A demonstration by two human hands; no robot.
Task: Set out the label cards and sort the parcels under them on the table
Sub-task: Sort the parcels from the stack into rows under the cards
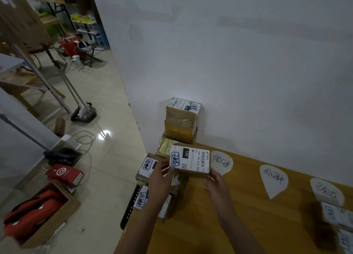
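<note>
head view: your left hand (162, 175) and right hand (214, 184) grip the white-labelled brown cardboard parcel (191, 161); bumping the brown parcel stack (180, 124) at the tabletop's (238, 215) far-left corner could topple it.

Small parcel-sorting back room: taped brown cardboard parcels (181, 120) with white barcode labels stacked against a bare white wall, hand-lettered white paper cards (273, 179) lined along a yellow-brown wooden table (238, 225), open cardboard box (72, 206) of red bags on pale floor tiles (107, 167), white wire shelving (89, 28) beyond.
</note>
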